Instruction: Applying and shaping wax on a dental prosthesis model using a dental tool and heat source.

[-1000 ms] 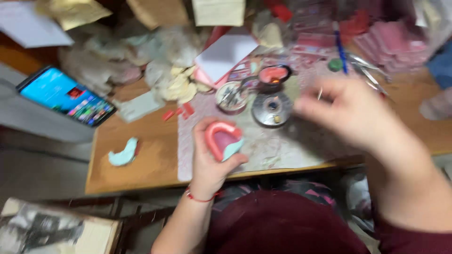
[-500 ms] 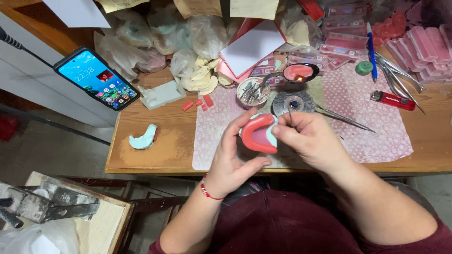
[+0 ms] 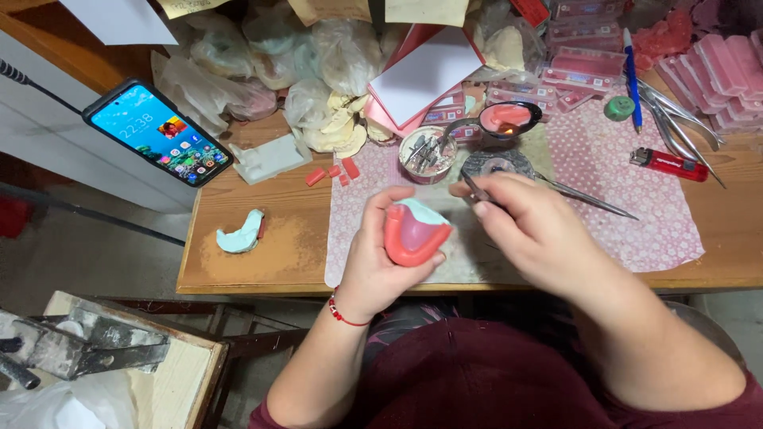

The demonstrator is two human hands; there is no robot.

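Cluttered wooden workbench point(image 3: 262, 262), patterned pink cloth point(image 3: 636, 230) over it, grey floor point(image 3: 95, 230), wooden stool point(image 3: 191, 373) at left

right hand point(image 3: 532, 226): drawn back from wax rim point(image 3: 413, 234) | slim tool point(image 3: 477, 191) now apparently pinched in fingers

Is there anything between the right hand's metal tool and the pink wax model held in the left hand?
Nothing visible. The left hand holds the pink wax model up over the patterned cloth; the right hand with its thin metal tool sits just beside it, only a small open gap between.
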